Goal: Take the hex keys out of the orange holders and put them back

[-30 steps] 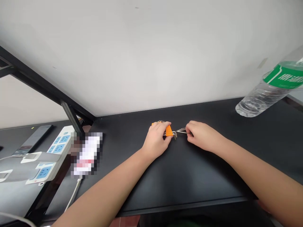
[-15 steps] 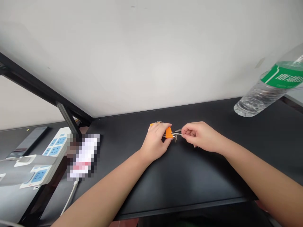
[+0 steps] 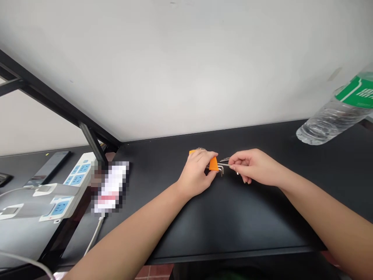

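My left hand (image 3: 196, 173) is closed around an orange hex key holder (image 3: 213, 164) on the black table. Bent ends of metal hex keys (image 3: 221, 170) stick out of the holder's right side. Just to the right, my right hand (image 3: 250, 165) pinches a thin silver hex key (image 3: 226, 165) between thumb and fingertips; its left end reaches the holder. Whether that end sits inside a slot, I cannot tell. Behind the pinched key, a few more thin keys (image 3: 225, 159) lie on the table, partly hidden by my right fingers.
A clear water bottle (image 3: 323, 118) with a green label stands at the back right by the wall. To the left lie a blurred-out phone (image 3: 109, 190) with a white cable, a white power strip (image 3: 74, 190) with plugs, and a dark phone (image 3: 49, 169). A black metal frame (image 3: 64, 109) rises at the left.
The view has shifted slightly, so everything sits a little further right. My right hand still pinches the key, with its lower fingers a bit more spread. My left hand keeps its hold.
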`<state>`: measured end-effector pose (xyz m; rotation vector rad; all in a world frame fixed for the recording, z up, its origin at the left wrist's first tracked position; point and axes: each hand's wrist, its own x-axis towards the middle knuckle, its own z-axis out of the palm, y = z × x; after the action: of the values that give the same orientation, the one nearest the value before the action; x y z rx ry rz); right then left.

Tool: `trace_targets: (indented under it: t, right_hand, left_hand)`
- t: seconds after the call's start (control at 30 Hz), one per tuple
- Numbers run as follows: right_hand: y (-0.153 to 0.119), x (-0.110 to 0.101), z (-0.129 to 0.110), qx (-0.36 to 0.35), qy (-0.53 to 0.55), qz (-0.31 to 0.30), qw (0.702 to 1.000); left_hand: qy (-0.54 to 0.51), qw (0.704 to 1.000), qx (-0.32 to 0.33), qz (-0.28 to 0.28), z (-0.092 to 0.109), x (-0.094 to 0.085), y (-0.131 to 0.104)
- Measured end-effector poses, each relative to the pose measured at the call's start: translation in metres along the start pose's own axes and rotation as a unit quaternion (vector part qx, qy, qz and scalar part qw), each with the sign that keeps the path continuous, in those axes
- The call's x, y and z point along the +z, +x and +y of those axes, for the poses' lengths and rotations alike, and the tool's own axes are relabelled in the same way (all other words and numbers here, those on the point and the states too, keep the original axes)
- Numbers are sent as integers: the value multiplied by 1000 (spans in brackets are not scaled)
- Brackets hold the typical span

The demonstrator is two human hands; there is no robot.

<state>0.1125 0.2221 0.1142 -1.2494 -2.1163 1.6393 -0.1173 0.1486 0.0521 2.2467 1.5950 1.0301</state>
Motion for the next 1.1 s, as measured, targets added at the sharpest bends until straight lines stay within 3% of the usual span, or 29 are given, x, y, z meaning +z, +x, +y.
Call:
trace_targets:
  t: [0.17,0.4,0.47,0.53,0.6,0.7,0.8,1.1]
  right_hand:
    - [2,3,-2,26,0,-9,1000]
    - [18,23,4,6,103,-14,995]
    - [19,18,7,-8,54,25,998]
    - [19,6,12,-52,-86,82,992]
    - [19,-5,18,-109,-266,109,952]
    - [18,-13,26,-114,-397,85,906]
    - [19,-10,27,-104,-428,74,894]
    - [21,-3,25,-91,-428,78,896]
  left_hand:
    - [11,999,32,-9,6,-1,0]
    - [7,999,32,-16,8,1,0]
    - [15,1000,22,-5,5,1,0]
    - [23,1000,6,8,2,1,-1]
    - [27,999,-16,18,0,2,-1]
    - [31,999,-35,24,-2,4,-1]
    - [35,999,-33,21,-2,5,-1]
    - [15,999,-21,21,-2,5,-2]
